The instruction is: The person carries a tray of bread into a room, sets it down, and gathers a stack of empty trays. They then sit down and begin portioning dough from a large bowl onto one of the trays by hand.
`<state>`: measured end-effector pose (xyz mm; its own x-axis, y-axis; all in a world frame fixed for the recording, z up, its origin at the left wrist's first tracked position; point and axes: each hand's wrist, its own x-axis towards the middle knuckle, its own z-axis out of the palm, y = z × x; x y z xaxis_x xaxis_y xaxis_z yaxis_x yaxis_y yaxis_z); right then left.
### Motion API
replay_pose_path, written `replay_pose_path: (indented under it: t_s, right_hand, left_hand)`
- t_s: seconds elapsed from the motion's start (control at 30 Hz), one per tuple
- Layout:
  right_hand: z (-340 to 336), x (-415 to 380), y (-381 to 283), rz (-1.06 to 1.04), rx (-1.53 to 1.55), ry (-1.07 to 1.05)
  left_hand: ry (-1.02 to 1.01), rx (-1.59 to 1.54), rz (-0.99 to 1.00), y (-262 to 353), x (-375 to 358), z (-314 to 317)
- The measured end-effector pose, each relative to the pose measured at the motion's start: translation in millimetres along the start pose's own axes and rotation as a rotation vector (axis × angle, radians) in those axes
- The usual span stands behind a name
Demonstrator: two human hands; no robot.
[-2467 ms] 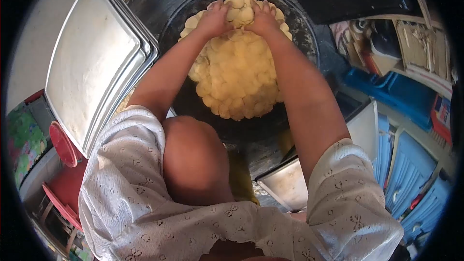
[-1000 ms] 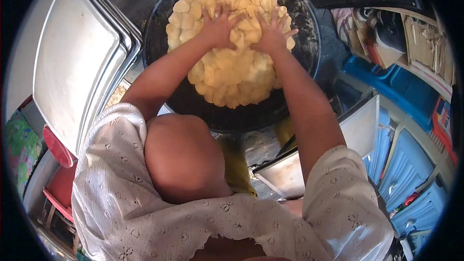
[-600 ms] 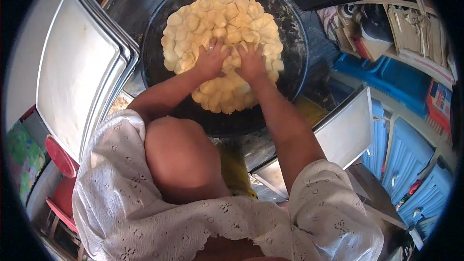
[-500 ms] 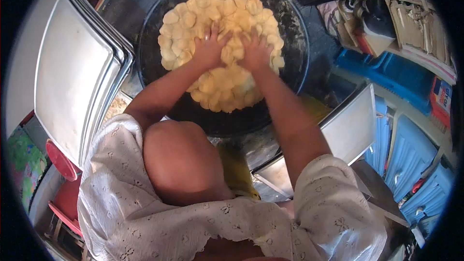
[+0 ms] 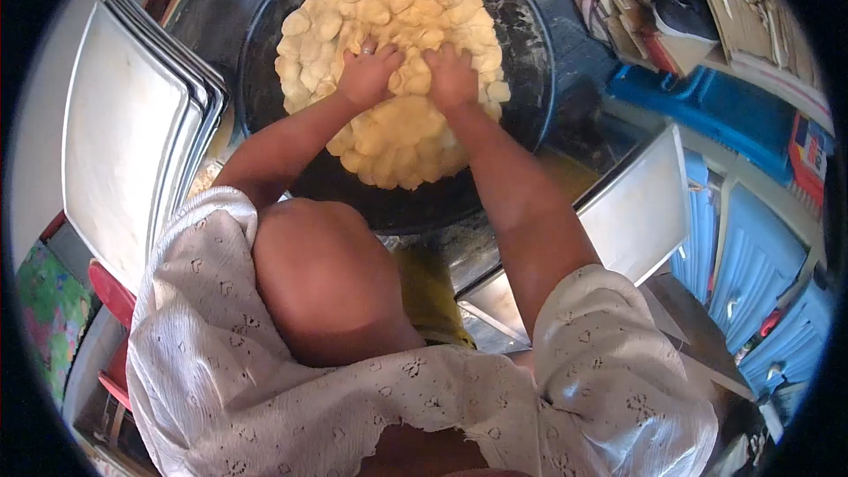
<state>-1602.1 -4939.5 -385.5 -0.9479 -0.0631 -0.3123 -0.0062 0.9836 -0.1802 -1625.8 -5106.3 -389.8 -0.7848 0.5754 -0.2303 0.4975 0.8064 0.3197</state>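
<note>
A broad round mass of pale yellow dough lumps (image 5: 402,137), pressed side by side, lies in a large dark round tray (image 5: 265,106). My left hand (image 5: 369,78), with a ring on one finger, rests on the dough left of the middle, fingers spread and pressed into its surface. Close beside it, my right hand (image 5: 452,79) pushes on the dough with its fingers apart. The fingertips of both hands are partly sunk or bent out of sight. Neither hand is wrapped around a lump.
Several metal trays (image 5: 124,141) stand on edge at the left. Another metal tray (image 5: 636,208) leans at the right. Beyond it are blue plastic items (image 5: 755,274) and a shelf holding a blue bin (image 5: 715,110). Red plastic seats (image 5: 110,291) are at lower left.
The whole view has shifted, so the dough and tray appear higher and slightly left. Both hands stay on the dough, their fingers looking more bent into it than before.
</note>
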Motion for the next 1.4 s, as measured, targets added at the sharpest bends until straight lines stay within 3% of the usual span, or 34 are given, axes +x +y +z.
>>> replay_pose_path:
  t_s: [0.07, 0.17, 0.23, 0.27, 0.33, 0.53, 0.6, 0.7, 0.8, 0.87, 0.9, 0.97, 1.0, 1.07, 1.13, 1.2, 1.23, 1.27, 1.33, 1.37, 1.4]
  right_hand:
    - [-1.8, -4.2, 1.3, -0.023, 0.019, 0.122]
    - [-29.2, -19.5, -1.7, -0.027, 0.225, 0.053]
    - [-50.2, -36.5, -1.3, 0.004, 0.405, 0.007]
    - [-63.7, -47.5, 3.0, 0.022, 0.402, 0.035]
    - [-94.1, -74.5, 9.7, -0.054, 0.636, 0.083]
    - [-213.9, -207.5, 43.1, -0.117, 0.665, 0.347]
    - [-232.2, -257.4, 60.1, -0.142, 0.689, 0.454]
    - [-252.6, -325.8, 86.0, -0.096, 0.594, 0.504]
    - [-238.7, -371.2, 118.6, 0.000, 0.525, 0.532]
    - [-206.0, -387.7, 140.9, 0.120, 0.467, 0.493]
    - [-179.8, -392.1, 153.1, 0.126, 0.469, 0.507]
    - [-136.6, -395.8, 175.2, 0.079, 0.134, 0.437]
    - [-139.6, -396.5, 177.1, 0.083, 0.135, 0.447]
    - [-151.6, -397.8, 170.5, 0.163, 0.197, 0.230]
    - [-169.0, -406.0, 176.8, 0.145, 0.144, 0.220]
    - [-178.5, -397.7, 205.3, -0.095, 0.539, 0.144]
    - [-180.8, -386.6, 213.4, -0.044, 0.520, 0.235]
    - [-180.9, -377.6, 217.7, -0.043, 0.531, 0.240]
    - [-187.5, -361.7, 213.7, 0.227, 0.434, 0.326]
    - [-179.8, -353.3, 206.1, 0.260, 0.307, 0.316]
    - [-178.9, -346.8, 195.9, 0.299, 0.258, 0.133]
  left_hand:
    - [0.004, 0.011, 0.022, 0.4, -1.4, -0.6]
    - [0.011, -0.088, 0.057, 1.4, -4.8, -11.3]
    - [0.111, -0.383, 0.168, 4.4, -6.9, -27.7]
    - [0.117, -0.376, 0.200, 10.8, -7.6, -40.4]
    - [-0.059, -0.503, 0.187, 37.7, -22.3, -94.5]
    - [-0.107, -0.545, 0.455, 154.1, -54.9, -214.8]
    - [-0.077, -0.547, 0.690, 201.6, -65.6, -230.9]
    - [0.039, -0.524, 0.873, 267.6, -74.7, -215.4]
    - [0.031, -0.512, 0.875, 323.7, -85.0, -181.5]
    - [-0.143, -0.468, 0.750, 347.1, -84.1, -139.5]
    - [-0.153, -0.300, 0.701, 353.5, -87.8, -116.9]
    - [-0.216, -0.040, 0.530, 373.8, -108.5, -103.0]
    - [-0.213, -0.032, 0.537, 379.9, -110.4, -101.7]
    - [-0.222, -0.062, 0.383, 383.7, -115.0, -97.1]
    - [-0.248, -0.074, 0.349, 376.0, -109.8, -106.4]
    - [-0.385, -0.380, 0.560, 353.3, -88.7, -115.5]
    - [-0.233, -0.535, 0.521, 348.2, -78.8, -116.5]
    - [-0.240, -0.525, 0.521, 342.9, -68.6, -118.3]
    - [-0.091, -0.331, 0.464, 342.2, -57.1, -131.4]
    - [0.016, -0.168, 0.405, 337.1, -54.0, -108.6]
    - [0.025, -0.166, 0.405, 335.3, -51.9, -108.2]
